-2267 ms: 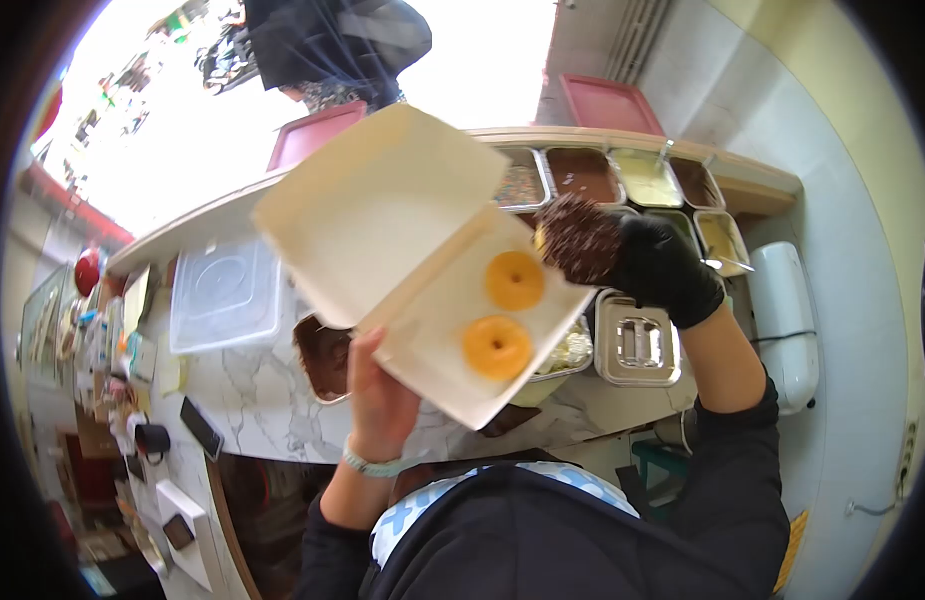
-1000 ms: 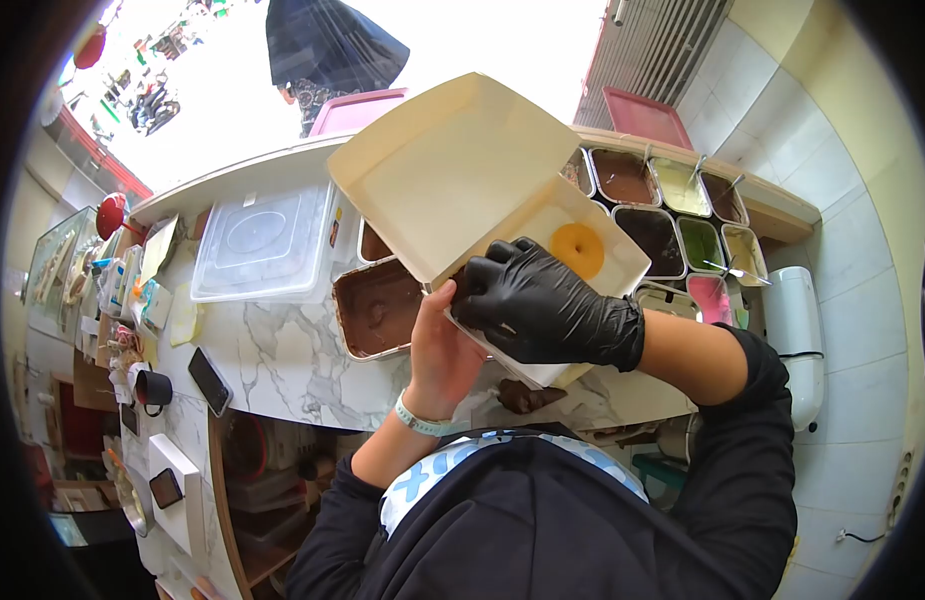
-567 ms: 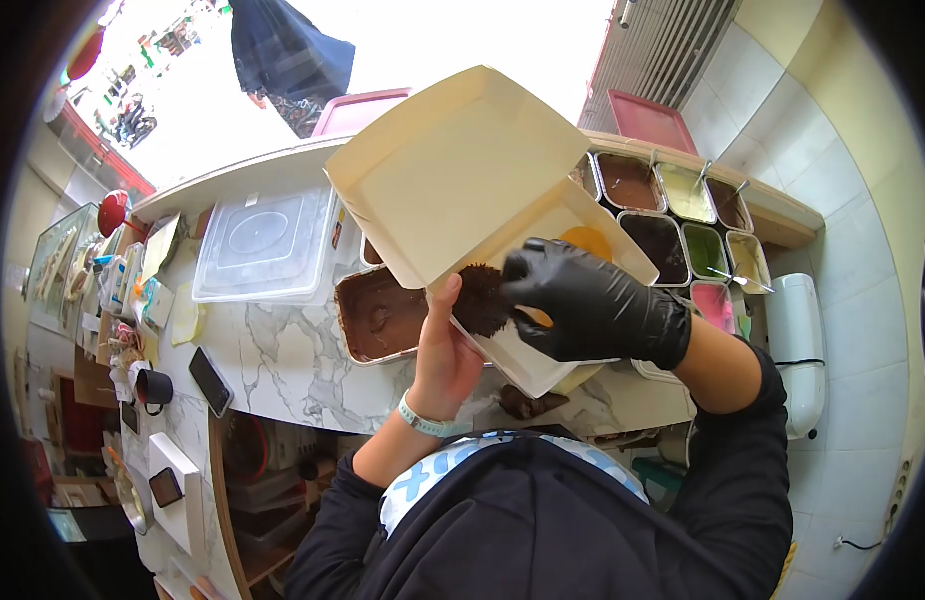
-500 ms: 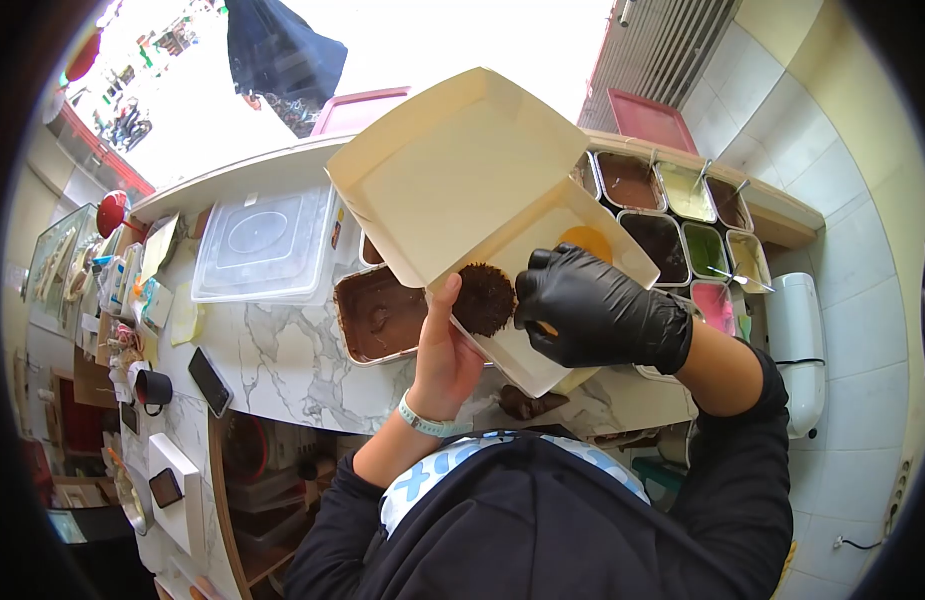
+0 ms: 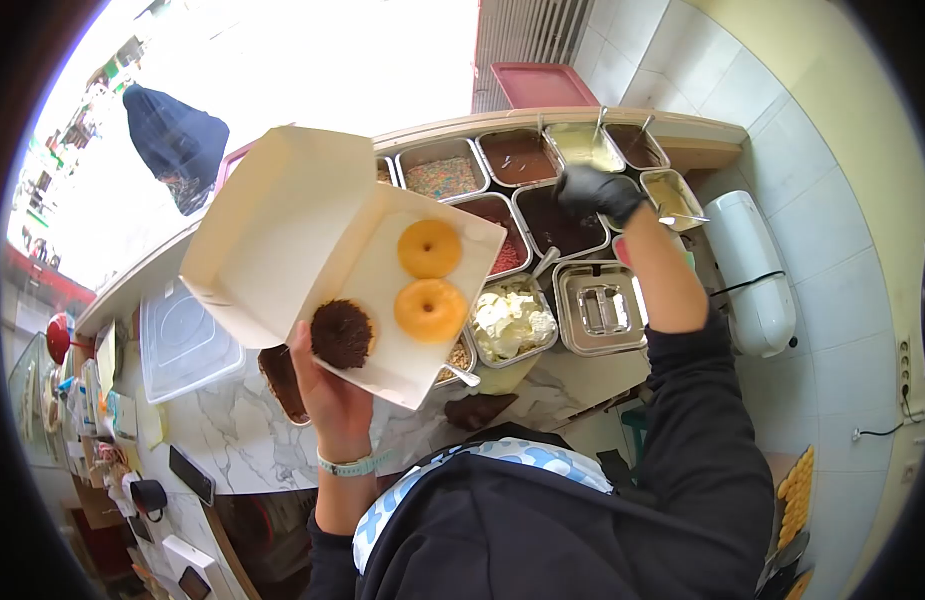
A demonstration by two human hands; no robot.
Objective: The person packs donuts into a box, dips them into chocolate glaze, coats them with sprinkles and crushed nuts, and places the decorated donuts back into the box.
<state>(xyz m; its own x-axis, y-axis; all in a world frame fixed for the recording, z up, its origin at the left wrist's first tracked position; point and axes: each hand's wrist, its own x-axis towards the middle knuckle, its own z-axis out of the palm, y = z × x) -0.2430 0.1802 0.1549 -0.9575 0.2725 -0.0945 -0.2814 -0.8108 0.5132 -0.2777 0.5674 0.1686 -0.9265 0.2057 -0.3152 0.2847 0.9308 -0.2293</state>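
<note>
Left hand point(image 5: 340, 405) gripping box point(image 5: 412, 380), lid point(image 5: 282, 225) leftward, long axis sloping down rightward

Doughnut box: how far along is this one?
Looks done: one doughnut sits in the box with a dark, rough coating. In hand: the left hand holds the box; the gloved right hand is over the trays. Likely left: two doughnuts show no such coating, and the lid is open.
</note>
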